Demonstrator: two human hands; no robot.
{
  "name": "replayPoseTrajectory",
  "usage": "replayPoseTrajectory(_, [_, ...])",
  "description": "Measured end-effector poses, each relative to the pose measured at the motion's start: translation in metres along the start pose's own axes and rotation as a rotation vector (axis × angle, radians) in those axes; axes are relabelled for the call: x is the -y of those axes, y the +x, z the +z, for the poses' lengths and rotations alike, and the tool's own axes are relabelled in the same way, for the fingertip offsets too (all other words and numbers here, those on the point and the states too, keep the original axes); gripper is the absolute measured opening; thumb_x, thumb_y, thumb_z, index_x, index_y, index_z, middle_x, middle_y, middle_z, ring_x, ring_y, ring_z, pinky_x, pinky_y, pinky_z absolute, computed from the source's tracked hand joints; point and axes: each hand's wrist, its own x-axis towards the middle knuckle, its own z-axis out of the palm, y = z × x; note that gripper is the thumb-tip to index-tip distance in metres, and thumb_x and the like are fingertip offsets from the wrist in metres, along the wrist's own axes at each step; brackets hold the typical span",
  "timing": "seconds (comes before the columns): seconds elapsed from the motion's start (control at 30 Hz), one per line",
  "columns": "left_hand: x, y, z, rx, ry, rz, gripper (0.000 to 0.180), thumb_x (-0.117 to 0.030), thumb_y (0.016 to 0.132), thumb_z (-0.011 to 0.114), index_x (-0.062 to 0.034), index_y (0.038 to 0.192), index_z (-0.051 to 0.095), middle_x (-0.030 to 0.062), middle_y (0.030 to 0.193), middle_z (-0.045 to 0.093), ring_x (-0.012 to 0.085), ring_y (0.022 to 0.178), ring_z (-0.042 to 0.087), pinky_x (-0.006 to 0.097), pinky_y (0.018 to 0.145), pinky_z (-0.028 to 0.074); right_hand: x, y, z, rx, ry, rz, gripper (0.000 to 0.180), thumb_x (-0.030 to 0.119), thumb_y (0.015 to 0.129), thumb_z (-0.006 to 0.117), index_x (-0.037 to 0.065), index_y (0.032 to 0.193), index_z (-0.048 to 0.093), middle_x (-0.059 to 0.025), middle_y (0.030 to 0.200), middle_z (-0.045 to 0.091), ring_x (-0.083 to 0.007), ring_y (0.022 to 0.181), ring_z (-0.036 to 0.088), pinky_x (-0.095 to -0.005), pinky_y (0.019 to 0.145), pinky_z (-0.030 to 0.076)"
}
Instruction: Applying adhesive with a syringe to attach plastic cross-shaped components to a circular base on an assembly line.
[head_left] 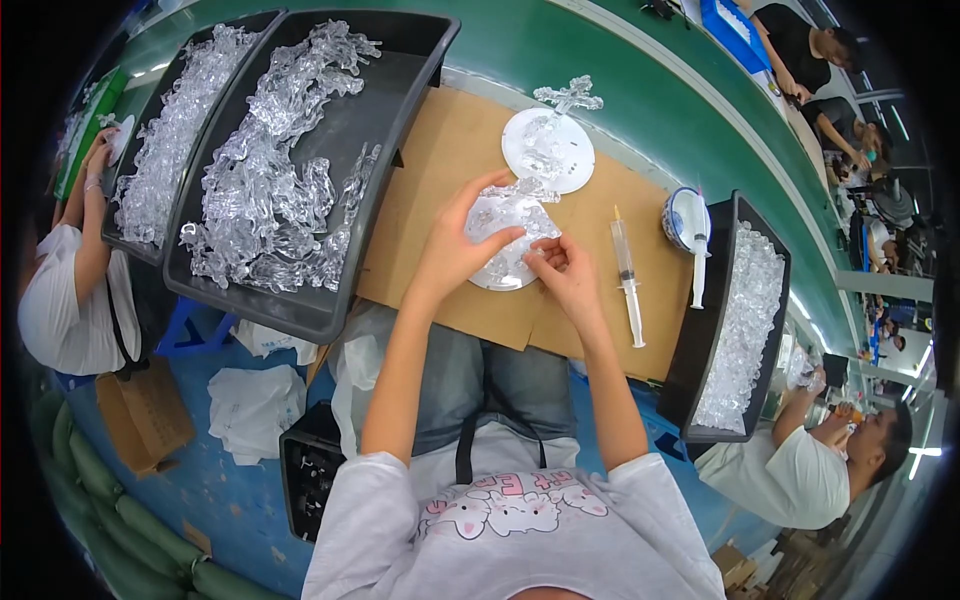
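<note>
Above the near white round plate [497,279], my left hand [455,243] grips a clear plastic figure part [513,210], thumb in front and fingers behind it. My right hand [570,277] is at the plate's right edge, thumb and forefinger pinched together against the clear plastic. Whether a small piece sits between those fingertips is too small to tell. Behind is a second white round plate [577,172] carrying a clear plastic figure [568,97]. To the right of my right hand, a syringe [627,278] with an amber tip lies on the cardboard [570,325].
A blue-and-white bowl [675,222] with another syringe [699,262] leaning on it stands at right, beside a black bin of small clear pieces [742,325]. Large black trays [395,120] of clear plastic parts stand at left. Co-workers sit on both sides.
</note>
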Motion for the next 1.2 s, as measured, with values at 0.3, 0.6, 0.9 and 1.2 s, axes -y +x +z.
replayPoseTrajectory(0.3, [0.035,0.026,0.008,0.123,-0.198,-0.187,0.023,-0.005,0.071,0.074,-0.0016,0.092,0.065,0.0025,0.083,0.065,0.0094,0.081,0.059,0.024,0.069,0.047,0.019,-0.050,-0.053,-0.186,-0.315,-0.113,0.051,0.016,0.073,0.072,0.010,0.120,0.053,-0.0068,0.097,0.059,-0.0182,0.087,0.056,-0.0289,0.076,0.044])
replayPoseTrajectory(0.6, [-0.030,0.034,0.000,0.095,-0.216,-0.216,0.014,0.001,0.073,0.072,0.0047,0.084,0.064,0.0044,0.077,0.066,0.0069,0.069,0.060,0.019,0.059,0.047,-0.037,-0.064,-0.103,-0.317,-0.687,-0.296,0.042,0.003,0.076,0.063,0.012,0.117,0.057,-0.0120,0.107,0.058,-0.0313,0.098,0.055,-0.0354,0.084,0.045])
replayPoseTrajectory(0.9, [-0.096,0.056,-0.004,0.082,-0.273,-0.157,0.013,0.003,0.072,0.072,0.0022,0.082,0.064,0.0051,0.077,0.066,0.0070,0.067,0.060,0.019,0.061,0.046,0.053,-0.142,-0.133,-0.211,0.076,-0.236,0.030,-0.009,0.079,0.056,0.003,0.106,0.059,-0.0088,0.108,0.059,-0.0079,0.082,0.060,-0.0214,0.063,0.049])
replayPoseTrajectory(1.2, [-0.137,0.048,-0.004,0.111,-0.356,-0.131,0.015,0.005,0.070,0.073,0.0024,0.083,0.064,0.0066,0.079,0.066,0.0085,0.071,0.060,0.020,0.065,0.048,0.133,-0.150,-0.169,0.070,-0.492,-0.480,0.032,-0.006,0.063,0.062,0.009,0.091,0.066,-0.0102,0.103,0.062,-0.0203,0.078,0.065,-0.0263,0.063,0.050])
